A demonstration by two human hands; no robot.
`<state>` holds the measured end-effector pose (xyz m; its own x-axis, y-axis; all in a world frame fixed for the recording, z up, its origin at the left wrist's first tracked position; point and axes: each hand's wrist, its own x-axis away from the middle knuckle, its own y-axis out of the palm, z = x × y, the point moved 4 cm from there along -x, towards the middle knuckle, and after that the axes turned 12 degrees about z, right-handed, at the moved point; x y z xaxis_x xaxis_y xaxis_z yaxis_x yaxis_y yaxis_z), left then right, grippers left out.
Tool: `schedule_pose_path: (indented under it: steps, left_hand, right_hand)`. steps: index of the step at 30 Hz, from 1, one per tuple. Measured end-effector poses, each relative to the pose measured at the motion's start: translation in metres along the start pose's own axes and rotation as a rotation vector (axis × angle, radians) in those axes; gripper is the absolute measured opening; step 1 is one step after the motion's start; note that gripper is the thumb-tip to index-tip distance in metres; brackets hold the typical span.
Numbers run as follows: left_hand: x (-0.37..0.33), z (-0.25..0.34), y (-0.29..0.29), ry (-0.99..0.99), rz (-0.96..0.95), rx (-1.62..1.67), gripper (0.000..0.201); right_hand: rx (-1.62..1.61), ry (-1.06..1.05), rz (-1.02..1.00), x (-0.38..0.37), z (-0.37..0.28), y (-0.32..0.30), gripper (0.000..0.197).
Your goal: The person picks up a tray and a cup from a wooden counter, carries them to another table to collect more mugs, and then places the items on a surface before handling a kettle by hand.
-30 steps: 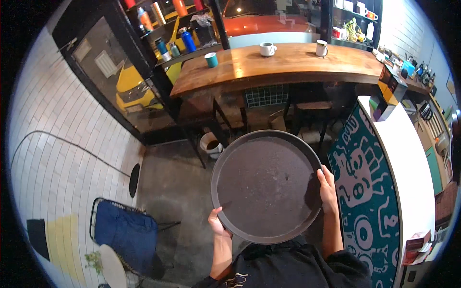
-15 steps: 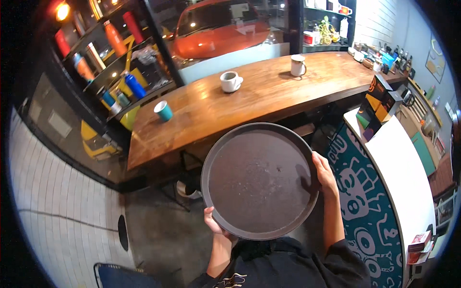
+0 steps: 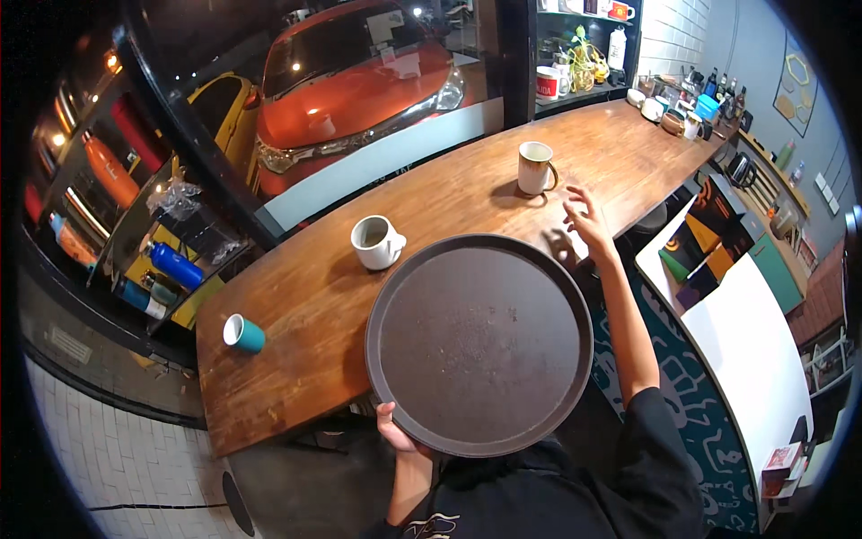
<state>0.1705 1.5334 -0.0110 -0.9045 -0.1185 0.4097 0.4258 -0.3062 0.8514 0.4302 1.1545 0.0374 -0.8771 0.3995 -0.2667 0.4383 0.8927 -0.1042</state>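
Note:
My left hand (image 3: 401, 429) grips the lower left rim of a round dark brown serving tray (image 3: 480, 350), thumb over the edge and the other fingers hidden beneath. Nothing lies on the tray. Beyond its right side, my right hand (image 3: 585, 220) reaches over the wooden table with fingers apart, holding nothing. The nearest thing to it is a tall white mug with a brown rim and handle (image 3: 534, 168), a short gap away. A white mug (image 3: 375, 242) stands just past the tray's upper left edge. Farther left is a teal cup with a white inside (image 3: 244, 333).
The long wooden table (image 3: 301, 314) runs along a window, with a red car (image 3: 355, 99) outside. Bottles fill a shelf at left, among them a blue bottle (image 3: 172, 263). At right stands a white-topped counter (image 3: 750, 332) bearing dark boxes (image 3: 709, 229). Jars and bottles crowd the table's far end.
My right hand has let go of the tray's rim and moved forward toward the tall mug. The table and cups now appear nearer. My left hand still holds the tray.

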Motion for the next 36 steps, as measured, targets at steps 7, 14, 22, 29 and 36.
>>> schedule_pose_path:
  steps: [7,14,22,29,36]
  left_hand:
    - [-0.043,-0.019,0.020,0.034,-0.029,0.084,0.057]
    - [-0.061,-0.072,0.041,0.150,0.029,0.159,0.058]
    - [-0.051,-0.124,0.061,0.366,0.159,0.189,0.058]
    - [-0.034,-0.153,0.056,0.475,0.322,0.173,0.059]
    - [-0.002,-0.161,0.008,0.498,0.148,0.344,0.060]
  right_hand:
    - [0.004,0.020,-0.068,-0.079,0.023,0.042,0.037]
    - [0.077,0.200,-0.332,-0.115,0.065,0.068,0.028]
    - [-0.086,0.159,-0.439,-0.115,0.035,0.051,0.026]
    - [-0.104,0.033,-0.712,-0.076,-0.027,0.016,0.029]
    - [0.065,0.080,-1.088,0.005,-0.062,0.026,0.019]
